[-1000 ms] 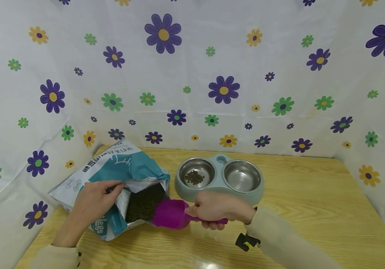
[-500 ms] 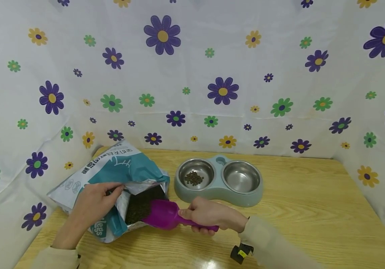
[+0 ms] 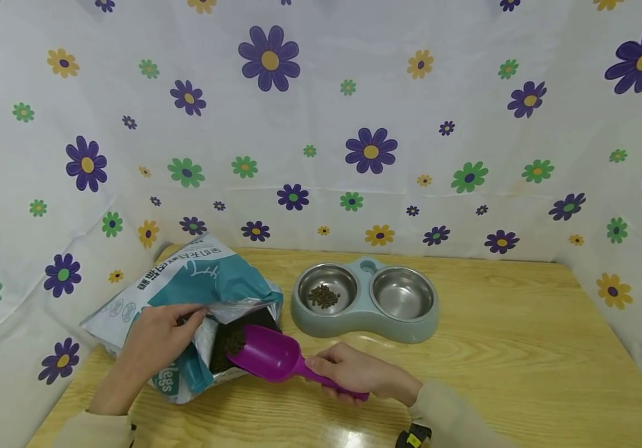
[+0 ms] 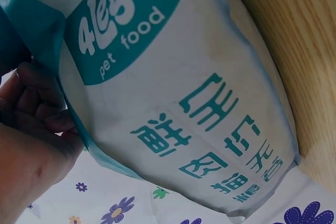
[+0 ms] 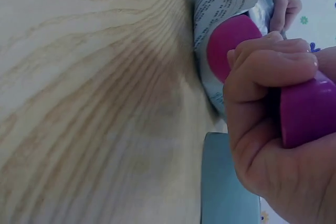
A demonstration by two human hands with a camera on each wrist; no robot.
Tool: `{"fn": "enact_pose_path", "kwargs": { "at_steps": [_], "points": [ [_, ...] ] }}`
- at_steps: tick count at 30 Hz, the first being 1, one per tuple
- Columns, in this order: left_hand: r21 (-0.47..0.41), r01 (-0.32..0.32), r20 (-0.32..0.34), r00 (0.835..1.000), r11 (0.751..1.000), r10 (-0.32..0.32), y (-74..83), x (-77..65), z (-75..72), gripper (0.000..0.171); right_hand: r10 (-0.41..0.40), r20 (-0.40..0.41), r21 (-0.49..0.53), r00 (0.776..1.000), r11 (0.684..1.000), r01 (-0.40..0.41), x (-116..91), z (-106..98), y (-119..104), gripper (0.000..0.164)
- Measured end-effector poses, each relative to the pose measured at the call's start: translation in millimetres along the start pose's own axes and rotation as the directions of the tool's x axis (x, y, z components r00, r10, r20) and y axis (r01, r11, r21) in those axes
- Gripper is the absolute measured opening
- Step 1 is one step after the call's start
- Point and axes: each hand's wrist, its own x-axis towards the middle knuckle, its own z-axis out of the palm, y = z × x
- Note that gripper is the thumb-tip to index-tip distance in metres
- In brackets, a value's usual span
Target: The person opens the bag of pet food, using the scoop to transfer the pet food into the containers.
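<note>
A teal and white pet food bag lies on its side at the left, its mouth facing right with brown kibble inside. My left hand pinches the edge of the bag's mouth and holds it up; the left wrist view shows the fingers at the bag's teal edge. My right hand grips the handle of a magenta scoop, fingers wrapped round it in the right wrist view. The scoop's front end reaches into the bag's mouth and has kibble at its lip.
Behind the right hand stands a pale blue double pet bowl. Its left steel bowl holds a small pile of kibble; the right one shows bare metal. Flower-patterned cloth surrounds the wooden table at the back and sides.
The scoop has moved left, deeper into the bag's mouth, and its front has turned upward, with kibble now at its lip. The left hand and the bag have stayed in place.
</note>
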Motion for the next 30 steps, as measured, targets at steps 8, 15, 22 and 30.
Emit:
{"fn": "enact_pose_path", "kwargs": {
  "at_steps": [8, 15, 22, 30],
  "points": [
    [-0.004, 0.0, -0.003, 1.0, 1.0, 0.0, 1.1, 0.0, -1.1, 0.018, -0.02, 0.019, 0.015, 1.0, 1.0, 0.02, -1.5, 0.4, 11.8, 0.044],
    [-0.005, -0.006, -0.015, 1.0, 1.0, 0.006, 1.0, -0.3, -0.8, 0.017, -0.023, 0.014, 0.059, 1.0, 0.998, 0.023, -3.9, 4.7, 18.8, 0.045],
    [-0.01, -0.001, -0.011, 1.0, 1.0, 0.0, 1.7, -0.8, -0.2, 0.017, -0.093, 0.032, 0.038, 0.995, 0.995, 0.092, -11.9, 1.7, 22.1, 0.046],
    [-0.006, 0.005, -0.011, 1.0, 1.0, -0.005, 2.8, -0.2, -1.4, 0.018, -0.138, 0.05, 0.042, 0.989, 0.99, 0.136, -26.7, -3.5, 19.6, 0.05]
  ]
}}
